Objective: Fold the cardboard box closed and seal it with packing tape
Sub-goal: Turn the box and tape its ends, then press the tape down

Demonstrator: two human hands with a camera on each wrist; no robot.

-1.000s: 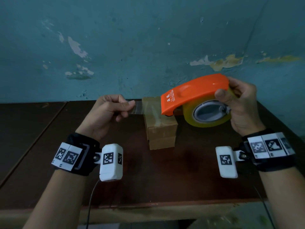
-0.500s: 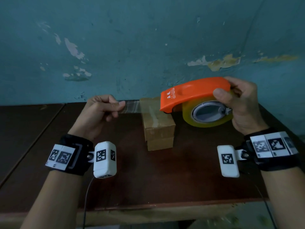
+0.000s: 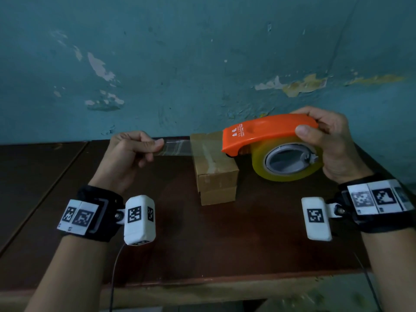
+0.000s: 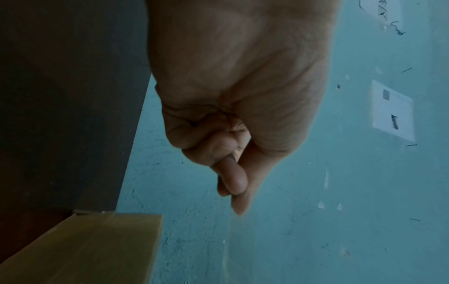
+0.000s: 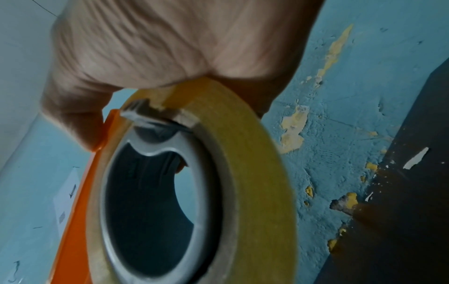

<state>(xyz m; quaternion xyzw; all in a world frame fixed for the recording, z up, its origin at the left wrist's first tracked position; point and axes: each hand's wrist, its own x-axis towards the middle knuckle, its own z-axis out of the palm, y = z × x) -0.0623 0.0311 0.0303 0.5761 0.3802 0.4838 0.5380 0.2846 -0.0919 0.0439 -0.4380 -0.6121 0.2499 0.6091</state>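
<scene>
A small closed cardboard box [image 3: 215, 170] stands in the middle of the brown table [image 3: 202, 244]. My right hand [image 3: 326, 140] grips an orange tape dispenser [image 3: 265, 134] with a yellowish roll [image 3: 286, 163] just right of the box, its front edge over the box top. A clear strip of tape [image 3: 175, 147] runs left from the box top to my left hand [image 3: 135, 149], which pinches its free end. In the left wrist view the curled fingers [image 4: 230, 173] hang above the box [image 4: 97, 249]. The right wrist view shows the roll [image 5: 243, 173] under my right hand [image 5: 170, 48].
A teal wall [image 3: 202, 64] with peeling paint rises right behind the table. The table's front edge [image 3: 202, 282] lies near me, and a seam [image 3: 67, 167] runs through the tabletop on the left.
My left hand has drawn the tape end further left, away from the box, so the strip is longer. The dispenser has stayed at the box's right side.
</scene>
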